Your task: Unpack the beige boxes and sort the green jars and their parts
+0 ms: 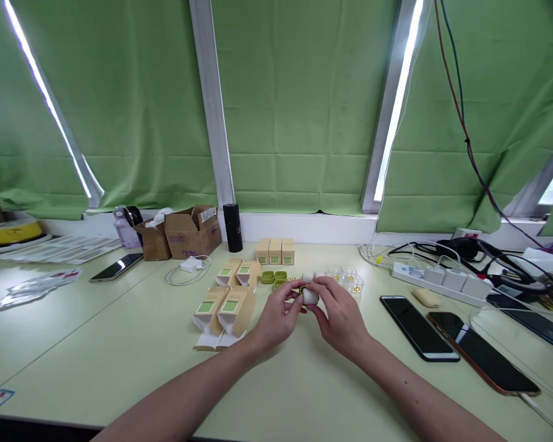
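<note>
1. Where left hand (276,314) and right hand (343,314) meet over the tabletop (299,393), white piece (310,297); each grip closed on it, fingertips pinching.
2. Its green rim (302,293) faces left; long axis roughly sideways, exact tilt unclear.
3. Green-labelled boxes (235,310), left: print too small. Carton (188,236): purple lettering, illegible.

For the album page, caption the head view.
Both hands hold a small white piece above a pale table, open cartons beside them.
</note>
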A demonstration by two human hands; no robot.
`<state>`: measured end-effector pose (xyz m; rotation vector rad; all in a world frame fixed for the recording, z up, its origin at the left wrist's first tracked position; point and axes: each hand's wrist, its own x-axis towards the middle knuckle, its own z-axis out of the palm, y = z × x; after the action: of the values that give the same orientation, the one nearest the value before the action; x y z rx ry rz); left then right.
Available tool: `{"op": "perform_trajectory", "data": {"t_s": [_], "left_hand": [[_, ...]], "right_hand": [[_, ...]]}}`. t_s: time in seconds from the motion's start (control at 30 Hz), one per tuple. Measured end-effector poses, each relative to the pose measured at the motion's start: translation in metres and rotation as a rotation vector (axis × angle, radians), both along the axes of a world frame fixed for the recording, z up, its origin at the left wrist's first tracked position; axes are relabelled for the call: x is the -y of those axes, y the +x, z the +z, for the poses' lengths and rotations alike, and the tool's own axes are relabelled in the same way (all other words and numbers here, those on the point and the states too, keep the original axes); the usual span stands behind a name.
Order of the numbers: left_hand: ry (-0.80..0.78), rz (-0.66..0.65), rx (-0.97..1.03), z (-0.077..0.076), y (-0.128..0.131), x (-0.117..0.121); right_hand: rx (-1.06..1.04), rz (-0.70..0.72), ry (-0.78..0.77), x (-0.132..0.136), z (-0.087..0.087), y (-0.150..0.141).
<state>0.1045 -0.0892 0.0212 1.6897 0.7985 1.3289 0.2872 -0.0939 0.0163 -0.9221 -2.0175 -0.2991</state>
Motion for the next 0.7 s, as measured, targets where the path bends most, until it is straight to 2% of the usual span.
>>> {"op": "perform_trajectory", "data": {"t_s": [0.13,0.33,0.57,0.7], "left_hand": [[0.089,0.049,-0.066,-0.0051,-0.0010,-0.0036],[0.162,0.095,-0.154,-0.0055,-0.0005,-0.0028],[0.170,0.148,-0.182,-0.0013,0.0016,-0.0011],[0.140,0.134,-0.161,-0.0008,0.0019,-0.0019]], "right_hand": [[0.068,0.002,0.096,0.0009,0.0046,-0.0011],[0.119,-0.030,0.116,0.0001,0.0009,-0.0012],[0.126,-0.012,0.082,-0.0035,-0.0036,-0.0033],[0.099,0.011,0.063,-0.0045,-0.0047,-0.0059]]}}
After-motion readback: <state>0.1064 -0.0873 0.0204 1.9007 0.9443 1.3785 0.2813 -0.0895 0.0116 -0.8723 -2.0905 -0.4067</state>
